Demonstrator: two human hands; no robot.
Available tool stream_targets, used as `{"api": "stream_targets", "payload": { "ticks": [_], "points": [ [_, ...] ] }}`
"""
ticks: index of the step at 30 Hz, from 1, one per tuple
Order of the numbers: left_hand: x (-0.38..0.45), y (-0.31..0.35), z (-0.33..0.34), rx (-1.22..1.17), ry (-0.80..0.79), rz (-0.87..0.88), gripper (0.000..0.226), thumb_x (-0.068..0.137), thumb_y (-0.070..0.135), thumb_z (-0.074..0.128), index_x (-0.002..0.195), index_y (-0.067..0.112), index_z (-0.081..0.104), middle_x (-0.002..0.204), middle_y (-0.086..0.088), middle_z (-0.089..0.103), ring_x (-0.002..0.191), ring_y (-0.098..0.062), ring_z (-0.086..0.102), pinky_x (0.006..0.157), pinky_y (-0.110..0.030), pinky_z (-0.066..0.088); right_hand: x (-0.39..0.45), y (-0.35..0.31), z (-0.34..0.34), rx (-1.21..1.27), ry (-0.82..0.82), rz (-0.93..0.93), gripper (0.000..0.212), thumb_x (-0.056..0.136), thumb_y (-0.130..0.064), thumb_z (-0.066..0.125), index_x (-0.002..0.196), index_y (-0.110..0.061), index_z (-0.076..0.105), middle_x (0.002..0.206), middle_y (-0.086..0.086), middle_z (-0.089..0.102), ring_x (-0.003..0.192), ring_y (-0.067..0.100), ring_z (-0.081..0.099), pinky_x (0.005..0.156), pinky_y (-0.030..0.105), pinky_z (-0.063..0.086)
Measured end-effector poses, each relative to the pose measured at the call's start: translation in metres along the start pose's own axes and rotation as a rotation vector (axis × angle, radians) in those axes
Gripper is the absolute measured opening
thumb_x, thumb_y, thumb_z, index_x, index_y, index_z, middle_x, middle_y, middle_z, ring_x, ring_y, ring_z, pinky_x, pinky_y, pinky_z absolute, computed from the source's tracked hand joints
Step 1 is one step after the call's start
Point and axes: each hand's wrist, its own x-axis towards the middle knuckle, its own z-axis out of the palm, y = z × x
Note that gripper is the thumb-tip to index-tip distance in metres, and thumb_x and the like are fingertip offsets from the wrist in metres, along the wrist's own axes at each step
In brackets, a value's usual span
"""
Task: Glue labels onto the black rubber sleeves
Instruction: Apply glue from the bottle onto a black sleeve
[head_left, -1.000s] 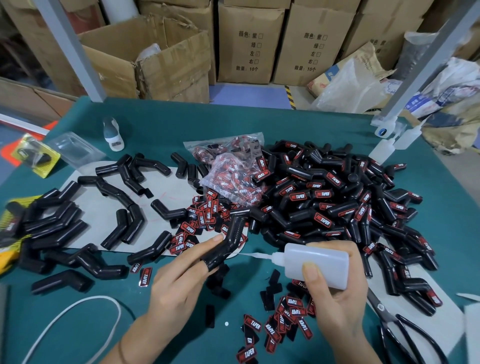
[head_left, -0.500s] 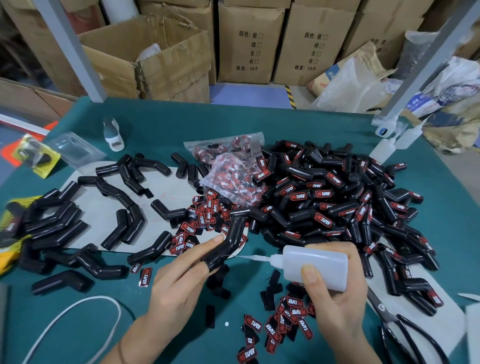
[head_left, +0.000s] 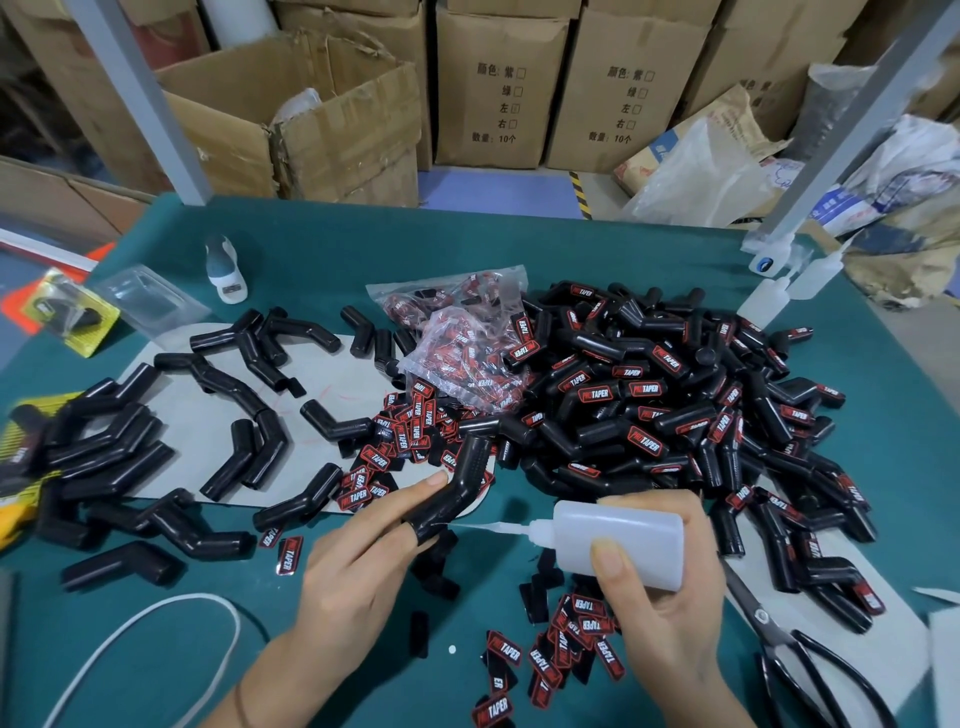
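At lower centre, our left hand (head_left: 358, 561) still wears an unlabelled sleeve (head_left: 452, 493) on one finger while our right hand (head_left: 670, 587) grips the glue bottle (head_left: 618, 540), nozzle unmoved at its lower end, so gluing continues.

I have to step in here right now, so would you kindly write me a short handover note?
Left hand: holds one bent black sleeve, which sits over a finger.
Right hand: grips the glue bottle, nozzle pointing at that sleeve.
Done: big pile of labelled sleeves on the right.
Left: unlabelled sleeves on the left; loose labels lie near the hands. No label is visible on the held sleeve yet.
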Motion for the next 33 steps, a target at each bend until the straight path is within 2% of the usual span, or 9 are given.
{"api": "stream_targets", "payload": {
  "ticks": [3, 7, 12, 15, 18, 23, 33],
  "points": [
    [-0.0016, -0.0013, 0.001, 0.013, 0.001, -0.008, 0.038, 0.105, -0.001, 0.054, 0.074, -0.015, 0.071, 0.131, -0.022, 0.068, 0.108, -0.023, 0.072, 0.094, -0.024, 0.055, -0.0003, 0.0015, -0.001, 0.022, 0.017, 0.023, 0.03, 0.082, -0.031, 0.065, 0.106, -0.048, 0.06, 0.096, -0.023, 0.068, 0.075, -0.001, 0.066, 0.058, 0.013, 0.051],
    [-0.0026, -0.003, 0.0023, 0.016, 0.006, 0.004, 0.04, 0.107, 0.0, 0.053, 0.074, -0.014, 0.071, 0.13, -0.02, 0.069, 0.109, -0.022, 0.071, 0.096, -0.023, 0.054, 0.0, -0.0004, -0.0005, 0.004, 0.003, 0.001, 0.032, 0.083, -0.028, 0.064, 0.108, -0.048, 0.059, 0.099, -0.026, 0.067, 0.078, -0.004, 0.067, 0.059, 0.009, 0.05],
    [-0.0034, -0.0034, 0.0027, 0.035, 0.013, 0.013, 0.034, 0.103, -0.002, 0.057, 0.077, -0.015, 0.073, 0.13, -0.021, 0.068, 0.113, -0.019, 0.07, 0.098, -0.021, 0.054, -0.0008, 0.001, -0.0014, 0.014, -0.004, 0.001, 0.026, 0.084, -0.027, 0.064, 0.107, -0.039, 0.059, 0.1, -0.026, 0.067, 0.08, -0.004, 0.067, 0.061, 0.009, 0.051],
    [-0.0032, -0.0033, 0.0025, 0.027, 0.003, 0.006, 0.031, 0.101, -0.003, 0.059, 0.075, -0.014, 0.072, 0.131, -0.019, 0.068, 0.11, -0.021, 0.072, 0.093, -0.024, 0.057, -0.0003, 0.0009, -0.0015, 0.017, 0.002, 0.005, 0.029, 0.083, -0.028, 0.064, 0.107, -0.044, 0.059, 0.099, -0.025, 0.067, 0.08, -0.003, 0.066, 0.061, 0.01, 0.051],
    [-0.0037, -0.0028, 0.001, -0.008, 0.001, -0.029, 0.045, 0.11, 0.01, 0.056, 0.075, -0.014, 0.071, 0.13, -0.016, 0.069, 0.109, -0.019, 0.072, 0.089, -0.027, 0.06, 0.0008, 0.0004, -0.0011, 0.01, 0.0, 0.006, 0.031, 0.083, -0.029, 0.064, 0.107, -0.047, 0.059, 0.098, -0.026, 0.067, 0.078, -0.004, 0.066, 0.06, 0.009, 0.05],
    [-0.0031, -0.0007, 0.0011, -0.027, 0.012, -0.027, 0.046, 0.11, 0.018, 0.058, 0.082, -0.013, 0.074, 0.126, -0.014, 0.071, 0.114, -0.011, 0.07, 0.1, -0.022, 0.055, 0.0004, 0.0023, -0.0013, 0.025, 0.015, 0.021, 0.03, 0.083, -0.03, 0.064, 0.107, -0.048, 0.061, 0.097, -0.022, 0.068, 0.079, 0.0, 0.067, 0.06, 0.011, 0.052],
    [-0.0076, -0.0045, 0.0035, -0.06, 0.025, -0.045, 0.037, 0.108, 0.016, 0.06, 0.093, -0.014, 0.076, 0.129, -0.01, 0.071, 0.113, -0.017, 0.072, 0.1, -0.026, 0.055, 0.0015, 0.0002, 0.0005, 0.017, -0.004, 0.004, 0.032, 0.083, -0.027, 0.064, 0.108, -0.047, 0.059, 0.099, -0.027, 0.068, 0.08, -0.006, 0.066, 0.061, 0.008, 0.051]
  ]
}}
